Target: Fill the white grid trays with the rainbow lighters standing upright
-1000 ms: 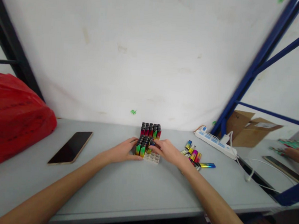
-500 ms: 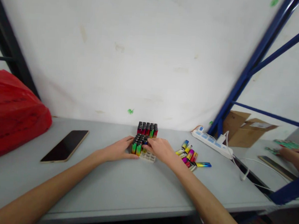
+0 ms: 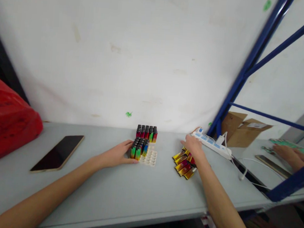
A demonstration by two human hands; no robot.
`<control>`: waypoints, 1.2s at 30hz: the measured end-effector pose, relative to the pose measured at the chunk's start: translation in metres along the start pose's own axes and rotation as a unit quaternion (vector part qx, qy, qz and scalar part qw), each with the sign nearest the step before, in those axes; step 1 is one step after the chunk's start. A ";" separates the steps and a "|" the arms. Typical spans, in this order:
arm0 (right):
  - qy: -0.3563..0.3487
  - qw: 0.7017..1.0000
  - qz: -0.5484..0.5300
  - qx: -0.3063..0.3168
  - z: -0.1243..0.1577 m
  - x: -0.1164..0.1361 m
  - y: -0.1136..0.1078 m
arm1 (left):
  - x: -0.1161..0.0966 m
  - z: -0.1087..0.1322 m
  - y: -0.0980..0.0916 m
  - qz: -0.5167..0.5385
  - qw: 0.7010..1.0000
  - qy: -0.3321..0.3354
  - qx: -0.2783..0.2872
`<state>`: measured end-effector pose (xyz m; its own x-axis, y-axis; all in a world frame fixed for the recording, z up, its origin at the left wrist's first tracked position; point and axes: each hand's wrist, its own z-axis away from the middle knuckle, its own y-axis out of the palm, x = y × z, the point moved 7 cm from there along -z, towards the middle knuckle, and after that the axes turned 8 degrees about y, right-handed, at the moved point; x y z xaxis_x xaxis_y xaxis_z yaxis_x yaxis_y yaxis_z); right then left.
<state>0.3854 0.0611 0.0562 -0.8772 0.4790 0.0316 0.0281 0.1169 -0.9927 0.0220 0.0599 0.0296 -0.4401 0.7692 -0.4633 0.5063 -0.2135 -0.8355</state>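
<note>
Upright multicoloured lighters with black tops (image 3: 138, 149) fill the left part of a white tray (image 3: 151, 158) with round holes; its right part shows bare holes. My left hand (image 3: 119, 154) rests at the left side of these lighters, thumb along the front and fingers behind, closed round the group's edge. Behind stands a second block of upright lighters (image 3: 147, 131), mostly red and black. To the right, my right hand (image 3: 193, 144) is over the far end of a loose pile of shiny lighters (image 3: 184, 165); its fingertips are hard to make out.
A phone (image 3: 58, 153) and a red bag (image 3: 9, 121) lie at the left. A power strip (image 3: 212, 145), a cardboard box (image 3: 243, 130) and a blue frame (image 3: 245, 70) stand at the right. Another person's hands (image 3: 287, 154) show at the far right.
My right hand has moved right, from the tray to the loose pile. The loose lighters lie differently, and a blue lighter now stands uncovered in the tray. My left hand stays beside the group.
</note>
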 end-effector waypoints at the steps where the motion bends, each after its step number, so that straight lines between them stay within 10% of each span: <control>1: 0.003 1.000 0.004 0.018 -0.002 -0.002 0.006 | 0.000 0.000 0.000 0.001 1.000 -0.002 -0.001; 13: -0.216 0.970 -0.110 -0.001 0.000 0.059 0.021 | -0.004 0.002 0.001 0.001 1.000 -0.015 0.012; 16: -0.251 0.938 -0.240 -0.020 0.002 0.065 0.014 | -0.004 0.001 0.001 -0.002 1.000 -0.017 0.018; 24: -0.241 0.790 -0.540 0.164 0.033 0.099 0.014 | -0.001 0.001 0.001 0.004 1.000 -0.011 0.002; 36: -0.251 0.829 -0.499 -0.003 0.080 0.116 -0.018 | 0.000 0.000 0.002 0.008 1.000 -0.013 0.003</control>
<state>0.2446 0.0447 0.0680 -0.5531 -0.2814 0.7841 -0.8317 0.2415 -0.5000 0.0234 0.0594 0.0280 -0.4512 0.7500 -0.4837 0.5091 -0.2288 -0.8297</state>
